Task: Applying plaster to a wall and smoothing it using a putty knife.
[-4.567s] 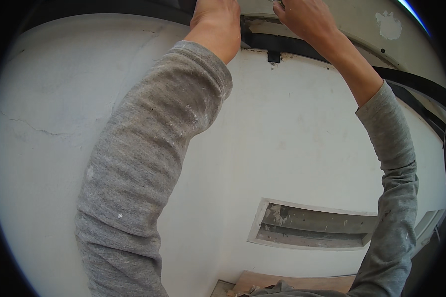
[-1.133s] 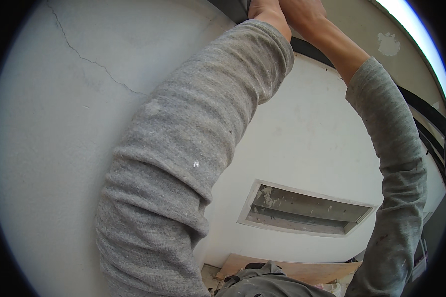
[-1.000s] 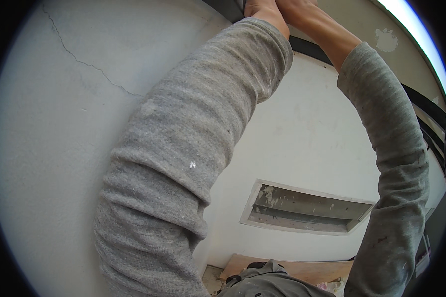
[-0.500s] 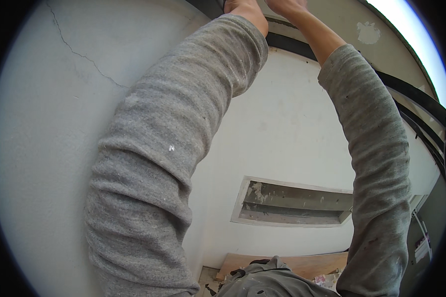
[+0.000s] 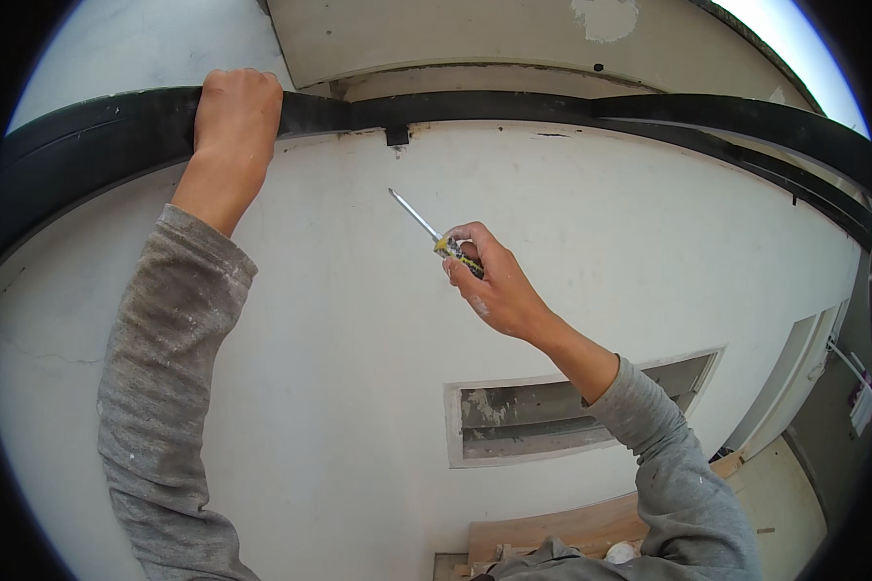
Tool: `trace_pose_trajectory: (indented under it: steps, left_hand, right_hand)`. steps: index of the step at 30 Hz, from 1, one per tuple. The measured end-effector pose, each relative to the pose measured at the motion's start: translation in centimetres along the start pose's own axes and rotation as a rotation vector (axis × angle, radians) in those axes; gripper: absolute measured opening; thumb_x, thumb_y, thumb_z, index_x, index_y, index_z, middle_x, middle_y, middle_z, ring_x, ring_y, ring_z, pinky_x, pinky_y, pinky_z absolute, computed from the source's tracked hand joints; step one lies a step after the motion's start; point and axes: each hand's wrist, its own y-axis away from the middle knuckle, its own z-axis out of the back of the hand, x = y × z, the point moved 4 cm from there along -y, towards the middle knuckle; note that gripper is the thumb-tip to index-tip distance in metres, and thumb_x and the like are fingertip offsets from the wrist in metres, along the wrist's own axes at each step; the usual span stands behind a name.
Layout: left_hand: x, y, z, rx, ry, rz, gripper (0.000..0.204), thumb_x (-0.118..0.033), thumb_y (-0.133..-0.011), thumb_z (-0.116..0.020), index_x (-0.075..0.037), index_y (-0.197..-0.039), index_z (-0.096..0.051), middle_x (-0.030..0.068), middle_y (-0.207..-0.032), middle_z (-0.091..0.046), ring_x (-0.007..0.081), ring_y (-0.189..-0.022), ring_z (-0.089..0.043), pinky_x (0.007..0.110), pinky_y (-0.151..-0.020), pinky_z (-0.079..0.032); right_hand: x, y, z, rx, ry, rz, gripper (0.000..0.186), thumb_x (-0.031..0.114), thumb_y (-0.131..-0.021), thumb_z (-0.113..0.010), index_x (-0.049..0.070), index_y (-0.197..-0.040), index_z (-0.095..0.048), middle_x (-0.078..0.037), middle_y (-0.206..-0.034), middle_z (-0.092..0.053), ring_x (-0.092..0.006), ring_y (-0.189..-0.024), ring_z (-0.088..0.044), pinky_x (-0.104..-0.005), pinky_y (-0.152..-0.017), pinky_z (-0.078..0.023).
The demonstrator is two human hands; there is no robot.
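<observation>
My left hand [image 5: 237,114] is closed round a long black frame bar [image 5: 97,136] that runs high across the view along the wall. In my right hand [image 5: 494,286], held in front of the white wall [image 5: 339,339], is a screwdriver [image 5: 419,219]. Its handle is yellow and black, and its bare metal shaft points up and left, apart from the bar. A small black bracket [image 5: 397,137] hangs from the bar's lower edge, above the screwdriver's tip. Whitish smears mark my right hand.
Below my right forearm is a recessed niche [image 5: 538,421] in the wall. A wooden board [image 5: 552,528] lies low against the wall. At the right are a doorway [image 5: 785,373] and a second black bar [image 5: 746,169]. A beige panel [image 5: 455,34] slants overhead.
The view has tilted up, so the hands and bar now show fully. My right hand is lower, away from the bar, with the screwdriver in sight.
</observation>
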Motion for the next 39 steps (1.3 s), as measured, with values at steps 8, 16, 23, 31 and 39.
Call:
trace_pose_trajectory:
  steps: [8,16,23,31,39]
  left_hand:
    - [-0.3,-0.6,1.5,0.078,0.15,0.115,0.042,-0.042,-0.079,-0.072,-0.002,-0.079,-0.062,0.0123,-0.076,-0.065,0.0288,-0.071,-0.066,0.04,-0.066,-0.052]
    - [-0.2,-3.7,-0.4,0.023,0.201,0.366,0.026,-0.03,-0.088,-0.066,-0.004,-0.092,-0.069,0.0116,-0.084,-0.07,0.03,-0.08,-0.068,0.043,-0.073,-0.053]
    - [-4.7,-9.7,-2.9,-0.297,0.869,0.588,0.024,-0.007,-0.087,-0.052,0.004,-0.099,-0.069,0.0246,-0.095,-0.068,0.0352,-0.092,-0.066,0.042,-0.083,-0.05]
    - [-8.1,-11.4,-6.5,-0.505,0.62,0.518,0.031,-0.003,-0.085,-0.051,0.005,-0.112,-0.064,0.0288,-0.121,-0.058,0.0367,-0.11,-0.059,0.038,-0.094,-0.046]
    - [-8.0,-9.7,-7.2,-0.386,0.288,0.34,0.041,-0.01,-0.085,-0.055,-0.006,-0.126,-0.059,0.011,-0.133,-0.047,0.03,-0.108,-0.06,0.042,-0.086,-0.051]
  right_hand:
    - [-28.3,31.0,-1.8,0.157,0.022,-0.673,0.032,0.016,-0.085,-0.061,-0.002,-0.109,-0.05,-0.019,-0.081,-0.064,-0.0317,-0.074,-0.064,-0.0395,-0.07,-0.05]
    - [-44.3,54.5,-1.3,0.429,0.341,-0.822,0.028,0.017,-0.081,-0.063,-0.004,-0.098,-0.057,-0.017,-0.075,-0.065,-0.0233,-0.064,-0.063,-0.0362,-0.057,-0.05]
    - [-53.9,59.0,-0.8,0.652,0.287,-0.868,0.026,0.018,-0.079,-0.061,0.001,-0.1,-0.062,-0.02,-0.087,-0.065,-0.0288,-0.079,-0.061,-0.04,-0.071,-0.048]
    - [-58.8,66.0,-1.3,0.821,0.248,-1.005,0.029,0.018,-0.078,-0.058,0.007,-0.103,-0.067,-0.023,-0.099,-0.065,-0.0351,-0.096,-0.06,-0.0443,-0.087,-0.046]
    - [-62.3,74.2,-3.9,0.424,0.49,-0.364,0.028,0.018,-0.079,-0.053,0.007,-0.1,-0.067,-0.022,-0.093,-0.067,-0.0405,-0.09,-0.06,-0.0522,-0.083,-0.045]
